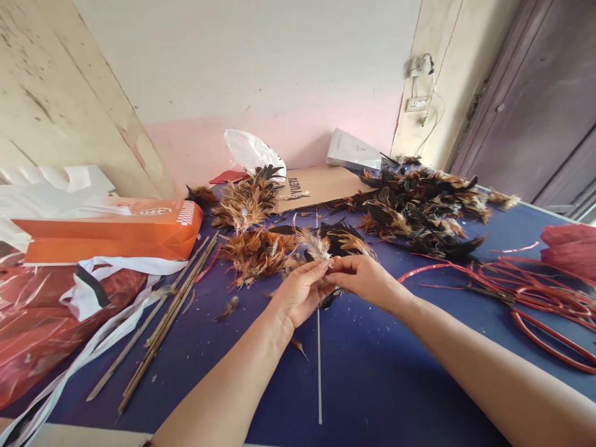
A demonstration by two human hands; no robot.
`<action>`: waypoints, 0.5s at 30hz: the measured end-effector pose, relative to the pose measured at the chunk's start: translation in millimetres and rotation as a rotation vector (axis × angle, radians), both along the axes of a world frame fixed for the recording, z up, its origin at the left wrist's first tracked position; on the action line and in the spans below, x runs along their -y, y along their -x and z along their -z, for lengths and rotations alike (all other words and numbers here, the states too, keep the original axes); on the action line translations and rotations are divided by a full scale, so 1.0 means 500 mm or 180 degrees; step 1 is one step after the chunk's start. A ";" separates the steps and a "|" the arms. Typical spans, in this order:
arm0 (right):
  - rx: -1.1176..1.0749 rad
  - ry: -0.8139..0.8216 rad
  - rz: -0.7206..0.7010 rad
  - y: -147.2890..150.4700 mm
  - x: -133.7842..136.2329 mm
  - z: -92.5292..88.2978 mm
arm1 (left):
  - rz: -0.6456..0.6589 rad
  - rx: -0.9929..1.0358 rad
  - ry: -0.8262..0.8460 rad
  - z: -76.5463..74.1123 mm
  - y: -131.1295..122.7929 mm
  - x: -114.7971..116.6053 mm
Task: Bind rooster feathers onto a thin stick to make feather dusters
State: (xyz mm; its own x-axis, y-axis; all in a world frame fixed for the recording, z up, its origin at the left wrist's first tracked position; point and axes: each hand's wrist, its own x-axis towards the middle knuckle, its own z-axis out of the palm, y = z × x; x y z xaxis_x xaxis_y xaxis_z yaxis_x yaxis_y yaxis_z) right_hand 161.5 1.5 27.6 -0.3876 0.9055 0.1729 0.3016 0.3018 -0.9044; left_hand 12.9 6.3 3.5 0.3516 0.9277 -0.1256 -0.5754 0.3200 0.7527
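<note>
My left hand and my right hand meet over the middle of the blue table. Both are closed, fingertips pinched together at the base of a small feather bunch with pale, fluffy ends. Just beyond lie black and golden feathers, partly hidden by the hands. A brown feather pile lies to the left of my hands, with another tuft behind it. To the right spreads a large heap of dark and brown feathers. A loose feather lies near my left hand.
Thin sticks lie at left beside an orange box and a red plastic bag. Red-handled scissors and tangled red plastic strips are at right. Behind are a cardboard sheet, a clear plastic bag and a white packet.
</note>
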 end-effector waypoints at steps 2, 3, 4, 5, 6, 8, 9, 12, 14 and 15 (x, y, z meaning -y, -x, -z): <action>0.0247 -0.0405 0.0147 0.002 0.003 0.002 | 0.0034 0.0095 0.0094 0.002 -0.003 0.001; 0.0414 -0.0636 0.0270 0.001 0.004 0.004 | 0.0045 0.0128 0.0131 0.001 -0.004 0.002; 0.0579 -0.0871 0.0386 -0.001 0.004 0.004 | 0.0055 0.0149 0.0156 0.001 -0.004 0.002; 0.0722 -0.1100 0.0485 -0.002 0.004 0.005 | 0.0070 0.0156 0.0168 0.000 -0.004 0.002; 0.0838 -0.1296 0.0550 -0.004 0.004 0.006 | 0.0092 0.0153 0.0170 -0.001 -0.003 0.003; 0.1001 -0.1566 0.0604 -0.008 0.003 0.006 | 0.0156 0.0114 0.0142 -0.003 -0.001 0.003; 0.1078 -0.1651 0.0610 -0.009 0.002 0.006 | 0.0181 0.0081 0.0120 -0.004 0.000 0.004; 0.1344 -0.1786 0.0636 -0.012 0.001 0.005 | 0.0191 -0.0034 0.0051 -0.005 0.001 0.005; 0.1475 -0.1812 0.0692 -0.013 0.001 0.004 | 0.0192 -0.0113 0.0029 -0.006 0.001 0.006; 0.1509 -0.1809 0.0721 -0.014 0.002 0.003 | 0.0197 -0.0147 0.0025 -0.006 0.001 0.007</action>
State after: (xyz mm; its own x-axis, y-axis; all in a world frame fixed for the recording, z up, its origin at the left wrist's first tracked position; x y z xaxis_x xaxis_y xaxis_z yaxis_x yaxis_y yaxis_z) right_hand 168.4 0.7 26.1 -0.3520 0.7934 0.4966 0.7276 0.5657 -0.3880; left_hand 12.3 2.9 6.8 0.4020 0.9033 -0.1501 -0.5189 0.3598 0.7754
